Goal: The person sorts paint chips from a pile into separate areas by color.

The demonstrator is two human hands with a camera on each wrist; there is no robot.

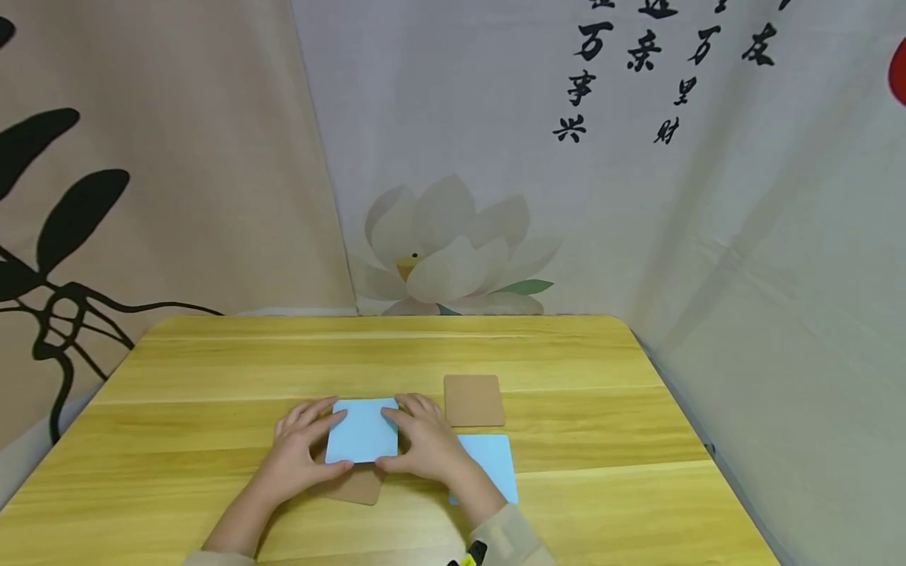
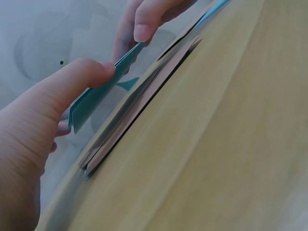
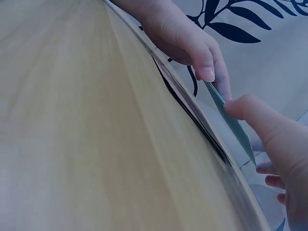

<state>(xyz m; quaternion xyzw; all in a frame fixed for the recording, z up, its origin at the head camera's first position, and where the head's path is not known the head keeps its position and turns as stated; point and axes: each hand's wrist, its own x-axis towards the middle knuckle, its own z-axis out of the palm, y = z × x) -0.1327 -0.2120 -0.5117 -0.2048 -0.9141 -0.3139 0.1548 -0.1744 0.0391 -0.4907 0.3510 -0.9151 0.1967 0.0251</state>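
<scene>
Both hands hold up a light-blue square of paper [image 1: 362, 431] by its sides above the table. My left hand [image 1: 299, 450] pinches its left edge, thumb at the near corner. Opposite it, my right hand [image 1: 430, 444] grips the right edge the same way. Two thin layers, slightly parted along one end, show on the blue square [image 2: 96, 98] in the left wrist view. Beneath the hands lies a brown square [image 1: 361, 486], partly hidden by the blue one; its edge looks layered in the left wrist view.
To the right, another brown square [image 1: 474, 401] with rounded corners lies flat on the wooden table [image 1: 602, 409]. Nearer, a second blue square [image 1: 495, 457] is partly covered by the right forearm. A printed cloth [image 1: 453, 118] hangs behind the table's far edge.
</scene>
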